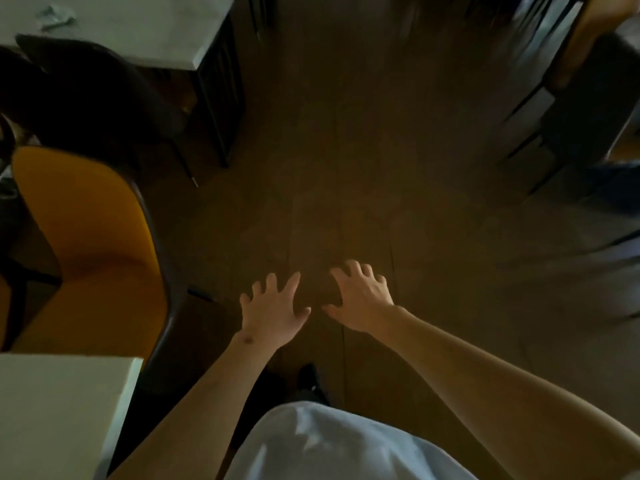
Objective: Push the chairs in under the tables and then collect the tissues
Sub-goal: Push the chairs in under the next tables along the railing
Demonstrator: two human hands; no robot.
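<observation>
My left hand (273,310) and my right hand (363,299) are stretched out side by side over the dark wooden floor, fingers spread, holding nothing. An orange chair (93,251) with a dark rim stands to my left, its back toward the aisle, beside a white table (52,410) at the lower left. A dark chair (104,95) sits farther off against a second white table (138,26). A crumpled tissue (55,16) lies on that far table near its left end. Neither hand touches a chair.
On the right, blurred dark chairs (575,109) and thin metal legs line the aisle, with another table edge at the far right. The wooden floor (346,150) between the two rows is open. My white shirt (329,445) fills the bottom edge.
</observation>
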